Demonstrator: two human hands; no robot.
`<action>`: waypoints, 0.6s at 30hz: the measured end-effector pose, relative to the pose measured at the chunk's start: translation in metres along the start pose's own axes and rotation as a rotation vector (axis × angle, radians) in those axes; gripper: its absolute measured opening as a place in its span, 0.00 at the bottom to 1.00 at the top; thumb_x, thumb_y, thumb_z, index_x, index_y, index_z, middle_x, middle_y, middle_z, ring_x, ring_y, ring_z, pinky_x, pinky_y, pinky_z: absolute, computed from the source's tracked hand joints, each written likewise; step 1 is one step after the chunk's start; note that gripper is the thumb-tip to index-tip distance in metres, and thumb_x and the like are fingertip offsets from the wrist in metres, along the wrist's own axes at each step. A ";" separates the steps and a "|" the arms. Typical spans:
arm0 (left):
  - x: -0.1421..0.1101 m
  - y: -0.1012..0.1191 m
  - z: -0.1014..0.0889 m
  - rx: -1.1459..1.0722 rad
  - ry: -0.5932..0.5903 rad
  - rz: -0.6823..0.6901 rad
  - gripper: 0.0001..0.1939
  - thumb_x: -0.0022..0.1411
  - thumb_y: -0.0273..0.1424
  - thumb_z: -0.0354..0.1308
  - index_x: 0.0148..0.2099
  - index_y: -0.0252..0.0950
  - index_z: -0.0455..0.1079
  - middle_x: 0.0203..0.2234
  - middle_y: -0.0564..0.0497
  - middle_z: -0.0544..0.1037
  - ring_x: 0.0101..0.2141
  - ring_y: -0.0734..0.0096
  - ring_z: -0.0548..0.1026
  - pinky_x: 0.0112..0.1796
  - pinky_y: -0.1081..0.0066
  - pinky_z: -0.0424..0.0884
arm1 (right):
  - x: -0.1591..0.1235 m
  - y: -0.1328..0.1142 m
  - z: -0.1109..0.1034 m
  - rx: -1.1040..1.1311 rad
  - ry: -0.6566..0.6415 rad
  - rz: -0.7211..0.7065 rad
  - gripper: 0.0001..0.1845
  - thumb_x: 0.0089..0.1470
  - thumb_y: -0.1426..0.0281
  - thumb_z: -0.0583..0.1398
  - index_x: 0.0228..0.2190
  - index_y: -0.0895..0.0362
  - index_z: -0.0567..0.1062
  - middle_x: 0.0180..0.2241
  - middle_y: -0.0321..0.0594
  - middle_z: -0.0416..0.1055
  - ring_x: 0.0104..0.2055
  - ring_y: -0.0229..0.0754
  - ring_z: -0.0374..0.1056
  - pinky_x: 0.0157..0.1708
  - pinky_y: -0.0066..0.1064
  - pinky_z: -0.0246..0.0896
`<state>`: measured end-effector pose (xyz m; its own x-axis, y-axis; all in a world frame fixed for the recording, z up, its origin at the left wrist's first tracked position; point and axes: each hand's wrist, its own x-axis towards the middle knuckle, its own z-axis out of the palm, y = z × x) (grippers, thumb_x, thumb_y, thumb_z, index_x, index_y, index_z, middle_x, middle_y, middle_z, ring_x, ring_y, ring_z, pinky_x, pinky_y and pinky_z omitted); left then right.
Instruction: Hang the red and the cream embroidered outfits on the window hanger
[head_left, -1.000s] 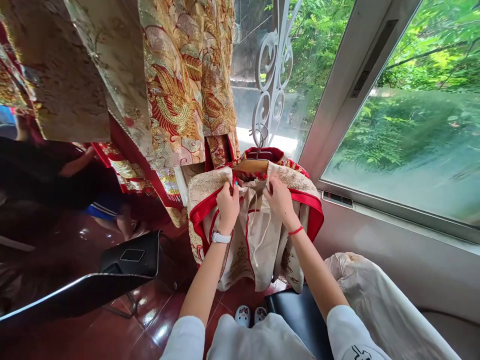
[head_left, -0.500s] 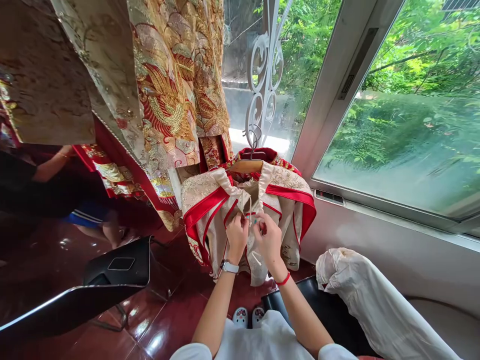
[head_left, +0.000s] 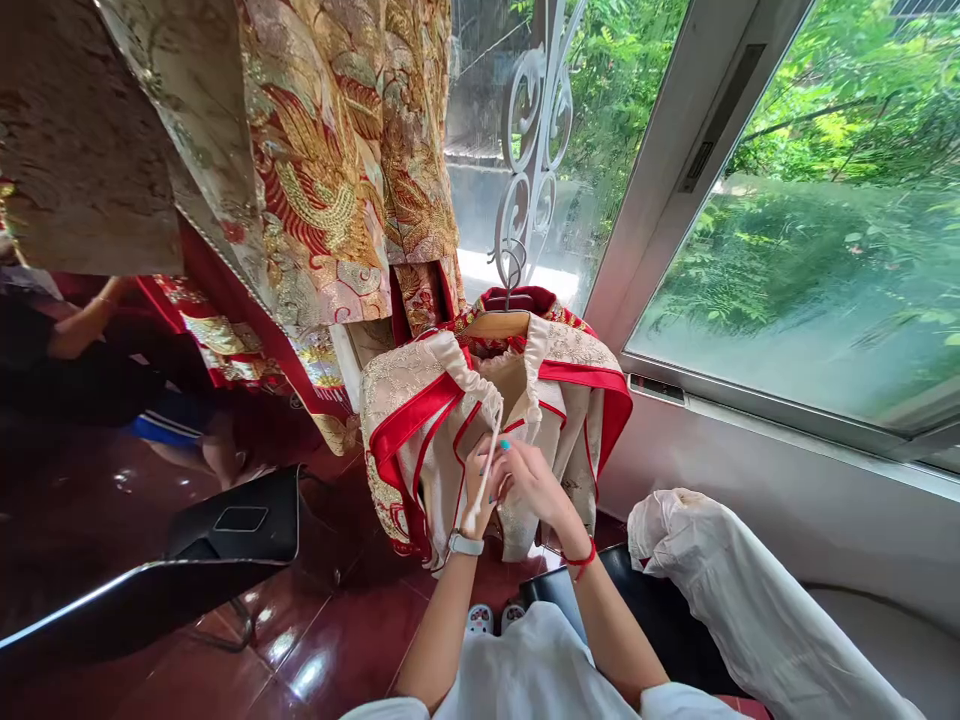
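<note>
A cream jacket with red trim and gold embroidery [head_left: 409,400] hangs before me on a wooden hanger [head_left: 499,325], its gathered collar parted at the front. From the collar's left side a white drawstring [head_left: 495,425] runs down across my left hand [head_left: 478,490], its end dangling near the watch. My left hand is closed at the cord. Close against it, my right hand [head_left: 538,482] is closed too, fingers bent at the cord beside the left fingertips. Overlapping fingers hide the exact grip of both hands.
Gold and red embroidered garments [head_left: 322,200] hang at upper left. A window [head_left: 810,290] with a metal frame fills the right. White cloth [head_left: 720,570] lies over a black seat at lower right. A black chair [head_left: 232,540] holds a phone. Another person's arm [head_left: 86,325] shows far left.
Both hands have come lower and closer together, the right now overlapping the left. The drawstring now lies over my left hand, and the collar's sides have shifted slightly.
</note>
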<state>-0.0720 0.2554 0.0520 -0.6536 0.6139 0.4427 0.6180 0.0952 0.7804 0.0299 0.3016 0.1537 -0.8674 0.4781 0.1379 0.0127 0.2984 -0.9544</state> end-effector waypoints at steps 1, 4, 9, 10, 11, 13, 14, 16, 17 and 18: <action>0.000 0.001 0.000 -0.020 -0.008 0.006 0.08 0.66 0.32 0.51 0.44 0.40 0.72 0.35 0.45 0.79 0.37 0.59 0.79 0.39 0.61 0.76 | 0.000 0.004 -0.003 -0.009 0.059 0.042 0.14 0.64 0.66 0.46 0.37 0.54 0.70 0.20 0.33 0.66 0.20 0.39 0.63 0.24 0.29 0.58; 0.001 0.004 0.000 -0.063 -0.018 0.036 0.11 0.68 0.34 0.50 0.46 0.39 0.71 0.36 0.43 0.80 0.37 0.58 0.80 0.38 0.61 0.76 | 0.009 0.022 -0.008 -0.236 0.269 0.065 0.06 0.59 0.71 0.53 0.33 0.56 0.70 0.20 0.33 0.66 0.21 0.39 0.63 0.25 0.29 0.56; 0.001 0.002 -0.002 -0.089 -0.059 0.092 0.14 0.67 0.34 0.51 0.53 0.39 0.69 0.45 0.41 0.80 0.46 0.57 0.79 0.46 0.59 0.76 | 0.021 0.035 -0.007 -0.553 0.309 0.022 0.04 0.53 0.75 0.60 0.28 0.55 0.69 0.28 0.41 0.71 0.30 0.43 0.67 0.31 0.31 0.56; 0.002 0.002 -0.003 -0.090 -0.073 0.088 0.14 0.67 0.32 0.51 0.52 0.39 0.69 0.46 0.42 0.80 0.46 0.57 0.79 0.47 0.59 0.76 | 0.022 0.034 -0.008 -0.576 0.300 0.010 0.06 0.54 0.76 0.59 0.27 0.55 0.68 0.28 0.41 0.72 0.30 0.43 0.67 0.31 0.31 0.56; 0.002 0.002 -0.004 -0.090 -0.084 0.084 0.13 0.67 0.31 0.50 0.51 0.39 0.70 0.45 0.42 0.80 0.45 0.58 0.79 0.46 0.59 0.76 | 0.022 0.034 -0.010 -0.590 0.286 -0.005 0.08 0.54 0.78 0.57 0.26 0.55 0.68 0.29 0.41 0.72 0.30 0.42 0.67 0.31 0.31 0.56; 0.004 0.004 -0.006 -0.091 -0.092 0.084 0.13 0.65 0.27 0.51 0.50 0.38 0.71 0.44 0.42 0.81 0.44 0.58 0.80 0.46 0.59 0.76 | 0.023 0.032 -0.014 -0.617 0.238 -0.029 0.11 0.56 0.81 0.54 0.25 0.55 0.67 0.27 0.40 0.71 0.29 0.41 0.66 0.30 0.31 0.55; 0.005 0.004 -0.006 -0.092 -0.100 0.092 0.14 0.64 0.25 0.51 0.50 0.38 0.71 0.44 0.42 0.81 0.44 0.58 0.80 0.46 0.59 0.75 | 0.024 0.031 -0.017 -0.628 0.216 -0.037 0.13 0.56 0.81 0.53 0.24 0.55 0.67 0.26 0.40 0.70 0.28 0.41 0.65 0.30 0.31 0.54; 0.005 0.004 -0.007 -0.100 -0.115 0.111 0.15 0.64 0.24 0.50 0.50 0.38 0.71 0.44 0.42 0.81 0.44 0.59 0.79 0.46 0.60 0.75 | 0.025 0.029 -0.024 -0.620 0.174 -0.051 0.13 0.56 0.81 0.52 0.24 0.55 0.67 0.25 0.38 0.68 0.27 0.39 0.62 0.29 0.30 0.53; 0.005 0.003 -0.007 -0.108 -0.124 0.118 0.15 0.64 0.24 0.50 0.50 0.37 0.71 0.44 0.42 0.81 0.44 0.59 0.79 0.46 0.61 0.75 | 0.026 0.027 -0.027 -0.596 0.158 -0.051 0.13 0.55 0.81 0.53 0.24 0.55 0.67 0.25 0.38 0.68 0.26 0.39 0.62 0.30 0.30 0.54; 0.005 0.001 -0.007 -0.114 -0.129 0.122 0.14 0.64 0.24 0.49 0.50 0.37 0.71 0.44 0.42 0.81 0.44 0.60 0.80 0.46 0.61 0.75 | 0.026 0.025 -0.030 -0.557 0.143 -0.043 0.12 0.54 0.81 0.54 0.23 0.56 0.68 0.25 0.37 0.68 0.26 0.38 0.62 0.30 0.30 0.54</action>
<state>-0.0779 0.2530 0.0587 -0.5109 0.7113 0.4828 0.6311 -0.0710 0.7724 0.0223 0.3466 0.1413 -0.7976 0.5513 0.2447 0.2728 0.6915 -0.6688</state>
